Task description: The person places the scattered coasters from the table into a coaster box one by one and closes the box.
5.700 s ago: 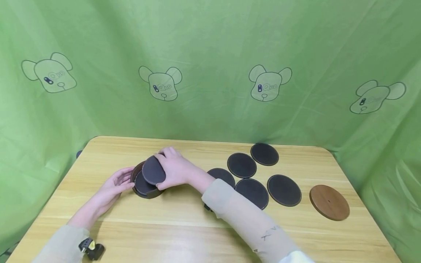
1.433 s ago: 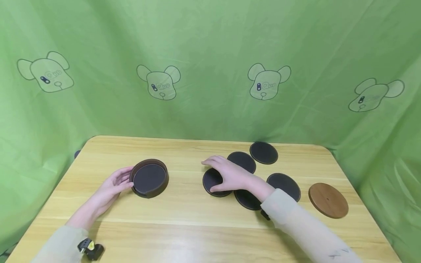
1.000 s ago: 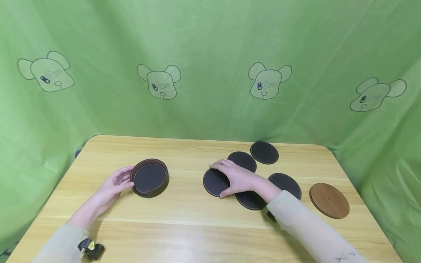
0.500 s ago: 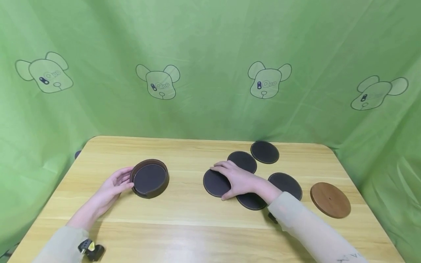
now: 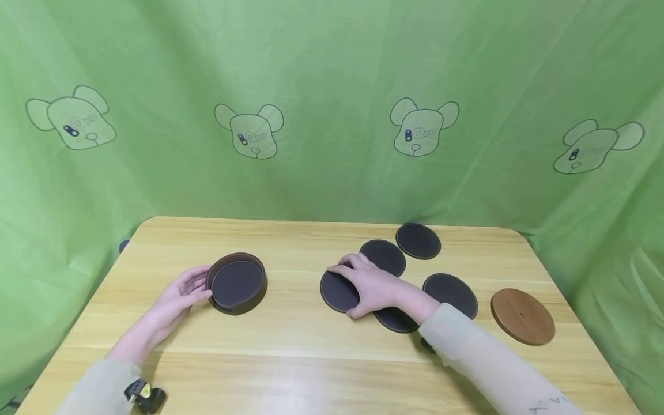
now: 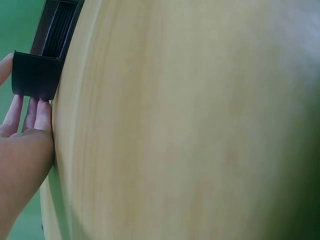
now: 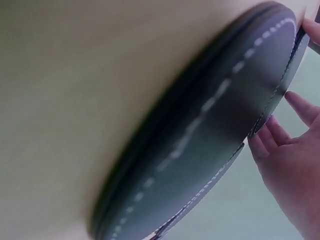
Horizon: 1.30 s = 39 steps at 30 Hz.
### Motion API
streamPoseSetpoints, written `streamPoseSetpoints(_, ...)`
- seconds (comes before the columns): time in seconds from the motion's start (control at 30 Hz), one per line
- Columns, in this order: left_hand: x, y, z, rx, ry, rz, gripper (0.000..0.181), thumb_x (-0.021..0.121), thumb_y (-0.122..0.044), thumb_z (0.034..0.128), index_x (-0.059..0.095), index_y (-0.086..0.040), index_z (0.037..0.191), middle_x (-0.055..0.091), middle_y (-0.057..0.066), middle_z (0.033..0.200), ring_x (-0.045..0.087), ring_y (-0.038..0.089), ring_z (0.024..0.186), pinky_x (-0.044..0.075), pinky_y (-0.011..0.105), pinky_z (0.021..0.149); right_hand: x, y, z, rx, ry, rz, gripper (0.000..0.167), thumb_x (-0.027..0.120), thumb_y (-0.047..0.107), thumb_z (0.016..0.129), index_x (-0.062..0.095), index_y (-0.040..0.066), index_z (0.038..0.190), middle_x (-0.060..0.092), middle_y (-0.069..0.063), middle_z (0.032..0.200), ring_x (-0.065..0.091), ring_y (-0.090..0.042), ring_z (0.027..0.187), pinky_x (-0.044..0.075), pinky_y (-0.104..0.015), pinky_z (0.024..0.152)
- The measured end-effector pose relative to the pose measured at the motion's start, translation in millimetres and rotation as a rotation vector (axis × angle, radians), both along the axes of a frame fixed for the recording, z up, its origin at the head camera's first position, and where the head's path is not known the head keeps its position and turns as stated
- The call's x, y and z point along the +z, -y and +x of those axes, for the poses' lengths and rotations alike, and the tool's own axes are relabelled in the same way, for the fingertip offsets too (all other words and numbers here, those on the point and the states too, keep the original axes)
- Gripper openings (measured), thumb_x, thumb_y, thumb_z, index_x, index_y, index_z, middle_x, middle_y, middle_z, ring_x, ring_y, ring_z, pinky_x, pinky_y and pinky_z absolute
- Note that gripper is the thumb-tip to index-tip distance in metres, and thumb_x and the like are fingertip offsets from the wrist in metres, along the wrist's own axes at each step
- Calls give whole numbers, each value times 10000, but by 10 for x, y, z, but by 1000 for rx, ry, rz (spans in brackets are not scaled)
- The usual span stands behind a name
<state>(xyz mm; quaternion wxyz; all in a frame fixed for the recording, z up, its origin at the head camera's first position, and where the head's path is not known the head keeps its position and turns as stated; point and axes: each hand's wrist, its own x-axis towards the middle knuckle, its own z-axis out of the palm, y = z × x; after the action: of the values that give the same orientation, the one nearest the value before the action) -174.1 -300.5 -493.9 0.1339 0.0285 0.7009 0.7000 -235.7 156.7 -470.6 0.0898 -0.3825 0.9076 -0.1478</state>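
My left hand [image 5: 178,297] rests with its thumb and fingertips against the left side of a round dark brown coaster holder [image 5: 250,304]. In the left wrist view, the fingertips meet the outer wall, and a stack of coasters [image 6: 59,30] shows through the holder's notch. A dark coaster [image 5: 237,282] lies on top inside it. My right hand [image 5: 376,288] spans a round black coaster [image 5: 337,291] flat on the table, thumb at its near edge and fingers at its far edge. The right wrist view shows these fingers behind a nearer stitched coaster [image 7: 220,140].
Other black coasters lie around the right hand: one beyond it [image 5: 384,257], one at the back [image 5: 418,241], one to the right [image 5: 450,295] and one partly under the wrist [image 5: 395,320]. A brown wooden disc [image 5: 523,317] lies far right. Green curtain [image 5: 332,190] encloses the table [image 5: 290,369].
Earlier the right hand held a coaster over the holder; that hand moved right to another coaster, where its fingers have since shifted and bent more. The left hand stayed at the holder.
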Motion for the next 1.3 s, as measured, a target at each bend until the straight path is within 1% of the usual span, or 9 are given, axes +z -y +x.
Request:
streamPoseSetpoints(0.1,8,-6,3,-4,-1,-10,712,622,-4,1028,213,121,1597,573,-254,1314,559,-112,1219,458,38,1044,-9,8,3,2,-11,9,983,883,340,691,493,122,1567,467,-170,1495,470,-329,1350,529,-473,1091)
streamPoseSetpoints(0.3,14,-6,3,-13,-5,-21,734,622,-14,1032,186,129,1605,560,-245,1323,556,-110,1226,455,37,1046,-3,33,-31,-13,-25,3,995,874,351,696,476,87,1569,453,-174,1511,464,-334,1372,519,-480,1116)
streamPoseSetpoints(0.5,22,-17,18,-16,-4,-10,730,614,3,1033,177,140,1602,571,-245,1326,561,-109,1230,458,40,1049,67,70,-84,-18,-28,-18,1023,879,374,699,461,42,1572,451,-181,1518,447,-350,1409,511,-489,1142)
streamPoseSetpoints(0.67,32,-22,33,-12,-10,1,714,614,16,1029,193,152,1589,589,-245,1319,568,-97,1231,469,46,1046,127,134,-140,-17,-21,-35,1013,869,377,719,451,35,1576,445,-187,1527,433,-348,1422,504,-484,1146)
streamPoseSetpoints(0.87,43,-24,45,-7,-7,4,697,613,21,1026,214,149,1582,597,-242,1318,574,-92,1227,474,51,1045,207,274,-203,-20,-25,-58,1013,871,370,712,456,30,1571,453,-202,1528,434,-367,1430,479,-523,1172)
streamPoseSetpoints(1.17,64,-44,51,4,7,-3,712,614,7,1030,198,144,1591,584,-246,1321,567,-98,1226,466,46,1045,351,533,-316,12,-16,-88,1023,878,375,727,441,25,1583,437,-209,1552,424,-373,1434,492,-522,1159)
streamPoseSetpoints(1.3,68,-57,52,4,-2,10,682,608,20,1028,229,135,1583,593,-237,1326,573,-90,1225,473,51,1043,422,663,-359,30,-13,-89,1021,885,387,731,442,43,1584,432,-201,1557,413,-367,1445,494,-504,1166)
